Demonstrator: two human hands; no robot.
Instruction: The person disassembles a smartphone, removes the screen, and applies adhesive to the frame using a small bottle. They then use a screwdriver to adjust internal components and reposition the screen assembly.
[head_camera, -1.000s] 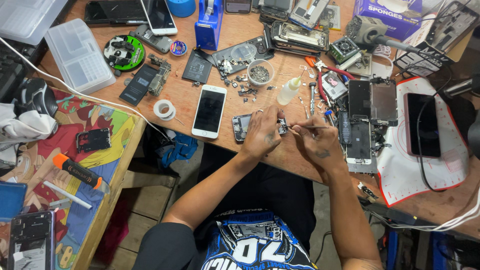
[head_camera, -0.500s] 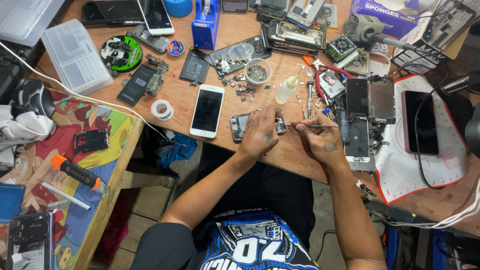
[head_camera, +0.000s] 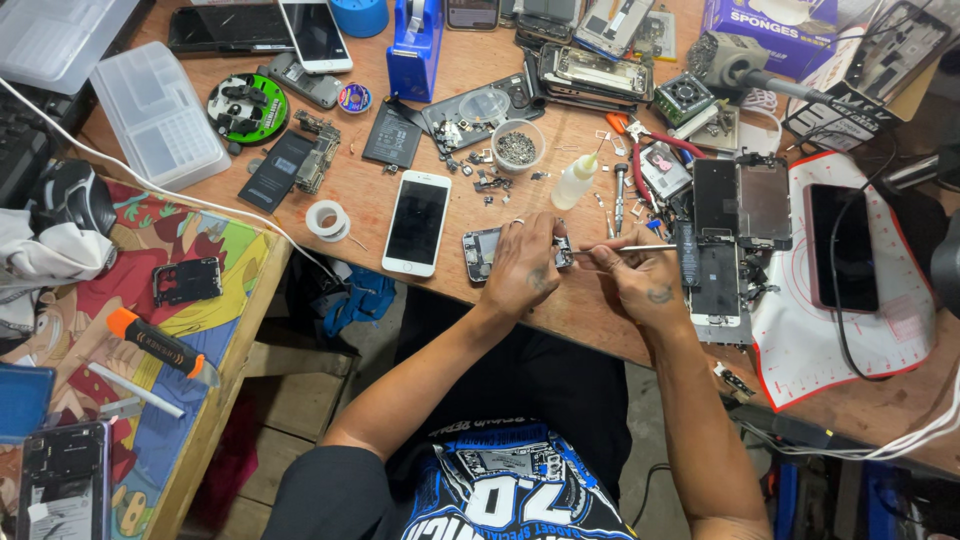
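My left hand (head_camera: 522, 262) presses down on a small opened phone body (head_camera: 483, 254) lying on the wooden bench (head_camera: 590, 310). My right hand (head_camera: 640, 280) grips thin metal tweezers (head_camera: 612, 250), whose tip points left at the phone's right end, under my left fingers. A white phone (head_camera: 417, 222) lies face up just left of the opened one. A small white squeeze bottle (head_camera: 577, 181) and a round cup of screws (head_camera: 518, 146) stand just beyond my hands.
Opened phones and parts (head_camera: 728, 225) crowd the right, with a dark phone on a white mat (head_camera: 842, 250). A blue tape dispenser (head_camera: 414, 45), tape roll (head_camera: 327, 219), clear plastic boxes (head_camera: 160, 125) and an orange-handled screwdriver (head_camera: 155, 343) lie left.
Both hands have lowered from holding the small part up to resting on the bench. The tweezers now lie level, pointing left at the phone.
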